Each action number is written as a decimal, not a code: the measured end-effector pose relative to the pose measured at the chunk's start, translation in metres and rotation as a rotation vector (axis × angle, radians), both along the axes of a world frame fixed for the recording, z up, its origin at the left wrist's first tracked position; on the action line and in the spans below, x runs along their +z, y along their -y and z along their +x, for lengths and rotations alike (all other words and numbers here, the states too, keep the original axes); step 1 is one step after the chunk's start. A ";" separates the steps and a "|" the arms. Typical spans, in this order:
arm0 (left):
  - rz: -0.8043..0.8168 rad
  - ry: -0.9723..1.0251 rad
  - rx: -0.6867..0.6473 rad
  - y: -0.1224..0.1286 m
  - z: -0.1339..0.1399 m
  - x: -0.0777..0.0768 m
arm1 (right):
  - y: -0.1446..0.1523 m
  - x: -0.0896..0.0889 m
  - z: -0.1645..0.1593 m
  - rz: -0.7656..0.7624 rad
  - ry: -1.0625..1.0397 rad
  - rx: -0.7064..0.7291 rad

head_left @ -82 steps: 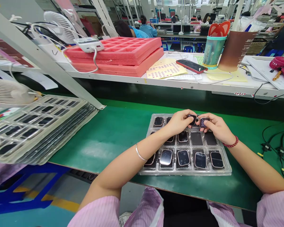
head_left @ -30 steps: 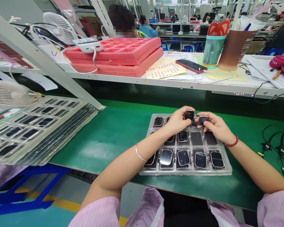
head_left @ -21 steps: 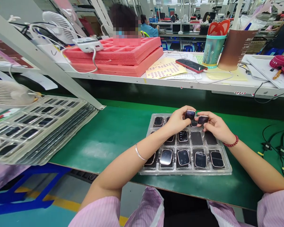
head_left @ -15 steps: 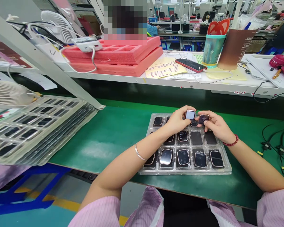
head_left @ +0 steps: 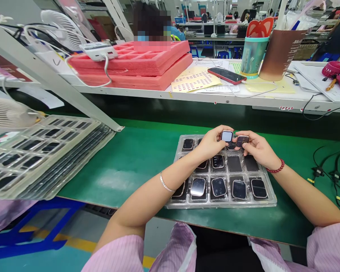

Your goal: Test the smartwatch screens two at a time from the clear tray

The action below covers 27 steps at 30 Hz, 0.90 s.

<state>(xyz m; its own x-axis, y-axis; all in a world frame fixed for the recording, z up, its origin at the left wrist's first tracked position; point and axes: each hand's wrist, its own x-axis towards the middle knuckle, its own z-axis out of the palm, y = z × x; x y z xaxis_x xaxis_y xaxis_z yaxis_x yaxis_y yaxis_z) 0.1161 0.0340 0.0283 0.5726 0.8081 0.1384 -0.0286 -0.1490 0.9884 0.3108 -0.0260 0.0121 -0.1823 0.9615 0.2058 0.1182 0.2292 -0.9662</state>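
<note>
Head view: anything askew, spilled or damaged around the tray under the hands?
Nothing stands out. The clear plastic tray lies flat on the green mat; its small dark rectangular watch bodies sit squarely in their pockets, a few pockets empty.

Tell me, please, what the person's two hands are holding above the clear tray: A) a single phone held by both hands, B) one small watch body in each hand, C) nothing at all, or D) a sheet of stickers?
B: the left hand pinches one watch body in its fingers, and the right hand holds a second watch body, both just above the far end of the clear tray.
</note>
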 end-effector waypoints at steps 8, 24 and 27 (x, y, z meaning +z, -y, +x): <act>-0.002 0.011 -0.005 -0.001 0.000 -0.002 | 0.000 0.002 0.000 -0.028 -0.033 0.003; -0.096 0.059 -0.040 0.003 -0.003 0.012 | 0.000 0.002 0.000 0.023 -0.025 0.017; -0.088 0.042 -0.049 0.004 -0.004 0.013 | 0.001 0.003 -0.001 0.027 -0.007 -0.006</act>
